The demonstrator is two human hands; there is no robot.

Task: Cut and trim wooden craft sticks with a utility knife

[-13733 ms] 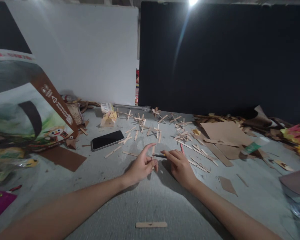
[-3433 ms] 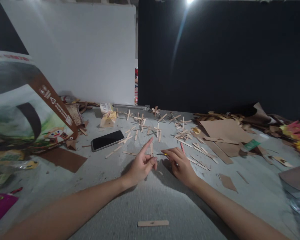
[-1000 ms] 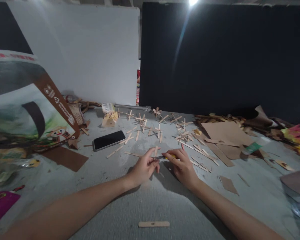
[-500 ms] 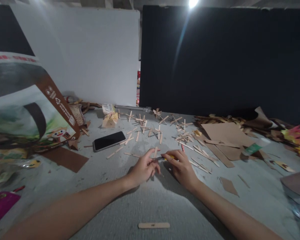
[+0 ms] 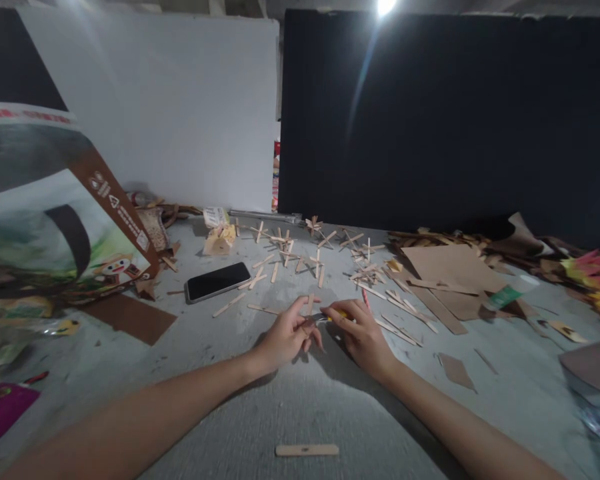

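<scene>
Near the middle of the grey table, my left hand [image 5: 286,335] pinches a short wooden stick [image 5: 311,305] that stands up between thumb and fingers. My right hand [image 5: 360,333] is closed on a yellow-handled cutter [image 5: 338,315], its metal blade pointing left and meeting the stick or lying just beside it. The fingers hide most of the handle. A single flat wooden stick [image 5: 307,451] lies near the front edge of the view, with a small dark mark on it.
Behind my hands are several crossed wooden sticks [image 5: 287,252]. A phone [image 5: 218,283] lies to their left. At the right are brown cardboard [image 5: 450,273] and a green-labelled tube [image 5: 505,297]. A large printed bag [image 5: 100,220] stands at the left, above a magenta object [image 5: 7,410].
The blade and my right hand have shifted very slightly to the left. Both hands keep their hold.
</scene>
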